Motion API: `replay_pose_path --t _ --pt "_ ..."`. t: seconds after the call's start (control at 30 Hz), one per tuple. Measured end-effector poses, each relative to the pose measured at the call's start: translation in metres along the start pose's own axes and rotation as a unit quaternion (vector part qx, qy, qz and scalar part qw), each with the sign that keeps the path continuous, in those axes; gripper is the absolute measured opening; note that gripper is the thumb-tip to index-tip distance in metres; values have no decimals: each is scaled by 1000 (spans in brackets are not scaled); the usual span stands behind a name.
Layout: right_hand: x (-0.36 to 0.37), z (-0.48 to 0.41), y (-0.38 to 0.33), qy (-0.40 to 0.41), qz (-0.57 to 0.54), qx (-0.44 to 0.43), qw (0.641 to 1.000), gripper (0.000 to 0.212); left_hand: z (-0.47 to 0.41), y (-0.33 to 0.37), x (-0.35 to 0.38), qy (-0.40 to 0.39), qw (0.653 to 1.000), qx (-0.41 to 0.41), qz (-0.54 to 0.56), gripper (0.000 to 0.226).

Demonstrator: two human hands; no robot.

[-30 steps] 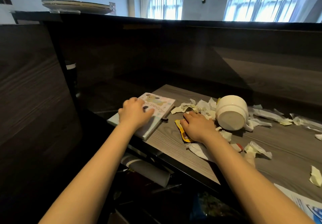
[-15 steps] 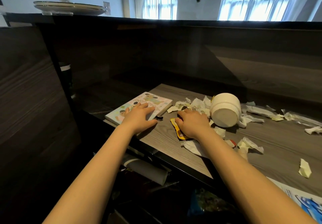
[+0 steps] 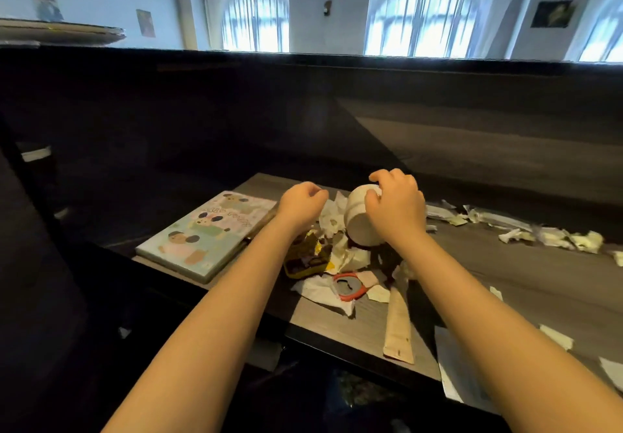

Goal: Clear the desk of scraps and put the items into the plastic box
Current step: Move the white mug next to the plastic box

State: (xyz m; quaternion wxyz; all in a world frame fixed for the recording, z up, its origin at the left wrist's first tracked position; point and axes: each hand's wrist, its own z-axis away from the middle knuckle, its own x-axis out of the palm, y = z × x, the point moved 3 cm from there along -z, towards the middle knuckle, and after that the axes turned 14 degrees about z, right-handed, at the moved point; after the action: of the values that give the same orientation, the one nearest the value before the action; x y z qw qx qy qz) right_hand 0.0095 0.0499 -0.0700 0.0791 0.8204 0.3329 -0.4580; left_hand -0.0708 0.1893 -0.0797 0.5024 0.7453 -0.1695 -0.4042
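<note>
The right hand (image 3: 397, 206) is gripping the white cup (image 3: 359, 227), its fingers (image 3: 387, 176) curling over the far rim. The cup is sitting tilted over the paper scraps (image 3: 340, 250) on the desk (image 3: 505, 281). The left hand (image 3: 300, 208) is hovering just beside it, curled, near the book (image 3: 205, 233). Whether it's holding anything, impossible to tell.

Right hand (image 3: 396, 206) is gripping the white cup (image 3: 359, 227) (tilted, base toward the camera) at the scrap pile (image 3: 337, 259). Left hand (image 3: 300, 206) is hovering beside it, fingers (image 3: 317, 194) curled; whether it is pinching anything is unclear. A picture book (image 3: 205, 233) is lying left of the pile.
</note>
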Motion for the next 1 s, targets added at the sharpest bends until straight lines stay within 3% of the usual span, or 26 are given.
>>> replay_pose_path --t 0.1,0.17,0.3,0.47,0.57,0.77,1.0 --pt "9 -3 33 -92 -39 135 986 27 -9 16 34 -78 995 -55 -9 40" --pt "17 -2 46 -154 -45 189 969 36 -13 21 49 -99 990 -92 -26 48" --pt "25 -6 48 -269 -102 224 931 50 -16 25 60 -94 984 -149 -30 57" --pt "18 -9 42 -350 -191 285 872 47 -14 18 60 -100 980 -171 20 57" --pt "6 -4 42 -349 -228 271 868 42 -11 19 57 -80 985 -141 53 55" --pt "-26 19 55 -240 -397 205 862 44 15 41 50 -49 989 -23 139 41" --pt "-79 72 95 -183 -441 170 862 50 79 72 73 -67 973 33 218 41"
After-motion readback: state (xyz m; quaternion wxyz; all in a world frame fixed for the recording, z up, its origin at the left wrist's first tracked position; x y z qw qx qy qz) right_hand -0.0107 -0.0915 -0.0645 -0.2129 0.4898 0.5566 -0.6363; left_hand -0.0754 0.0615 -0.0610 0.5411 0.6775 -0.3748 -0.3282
